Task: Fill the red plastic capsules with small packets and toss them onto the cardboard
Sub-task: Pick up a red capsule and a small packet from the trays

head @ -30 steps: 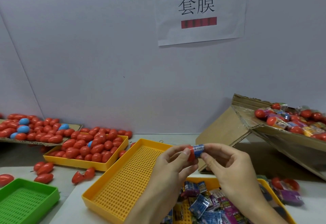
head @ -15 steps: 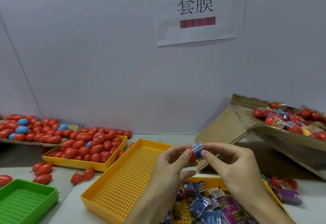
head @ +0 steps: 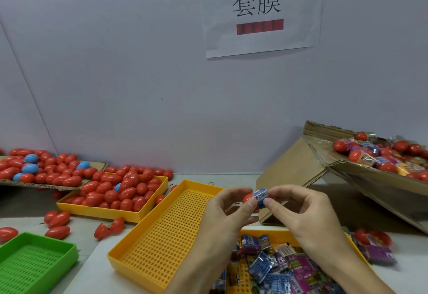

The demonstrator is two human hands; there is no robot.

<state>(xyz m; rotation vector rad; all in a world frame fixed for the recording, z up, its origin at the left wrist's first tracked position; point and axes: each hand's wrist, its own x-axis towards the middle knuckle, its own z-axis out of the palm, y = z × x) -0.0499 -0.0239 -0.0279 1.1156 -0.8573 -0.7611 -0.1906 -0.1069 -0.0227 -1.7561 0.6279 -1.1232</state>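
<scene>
— Where's the red capsule (head: 249,197)?
— Raised between both hands; a blue barcoded packet (head: 261,195) sticks out of its right end.
— The cardboard (head: 20,184)?
— Far left, heaped with closed red capsules; some blue.

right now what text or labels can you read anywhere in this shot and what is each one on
"套膜": large black characters on the white paper sign taped to the wall.
Red bar under those characters: blurred, unreadable.
Blue packet held between the left hand and right hand: barcode stripes show, digits too small.
Packets in the yellow tray: print too blurred to read.
</scene>
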